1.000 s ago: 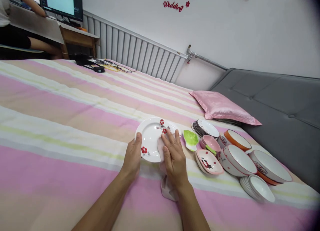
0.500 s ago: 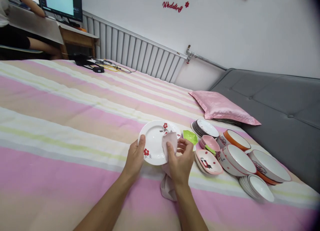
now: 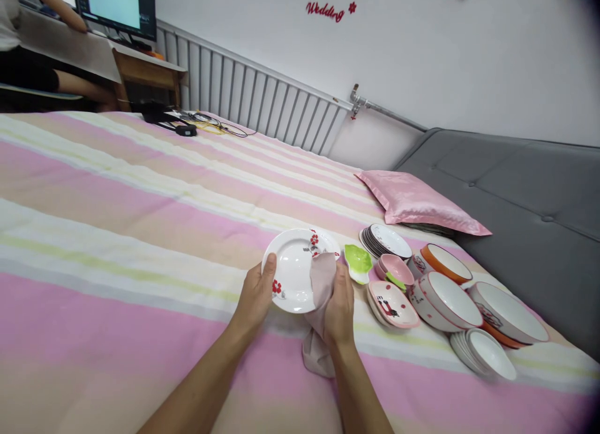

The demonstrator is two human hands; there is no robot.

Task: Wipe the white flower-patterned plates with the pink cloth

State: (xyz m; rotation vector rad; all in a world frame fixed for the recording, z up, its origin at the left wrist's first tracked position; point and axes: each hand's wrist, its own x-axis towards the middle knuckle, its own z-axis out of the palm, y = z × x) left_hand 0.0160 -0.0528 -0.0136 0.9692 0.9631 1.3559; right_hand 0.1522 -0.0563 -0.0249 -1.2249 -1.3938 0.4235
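Observation:
A white plate (image 3: 293,271) with red flowers is held above the striped bedspread, tilted towards me. My left hand (image 3: 255,292) grips its left rim, thumb on the upper face. At the right rim, my right hand (image 3: 340,302) is closed on a greyish-pink cloth (image 3: 323,279), which lies over that edge of the plate and hangs down below it. The right fingers are partly hidden behind the cloth and rim. Just right of this hand sits a green leaf-shaped dish (image 3: 358,262), apart from the plate.
To the right stand stacked plates (image 3: 388,240), pink bowls (image 3: 397,269), a cat-print dish (image 3: 392,304), large bowls (image 3: 452,299) and small white dishes (image 3: 490,354). A pink pillow (image 3: 422,199) leans near the grey headboard (image 3: 515,184). Cables (image 3: 220,124) lie at the far edge; a person (image 3: 32,59) sits at a desk.
My right hand has moved from the plate's face to its right rim, with the thumb now upright along the edge. The cloth has shifted with it; the left grip is unchanged.

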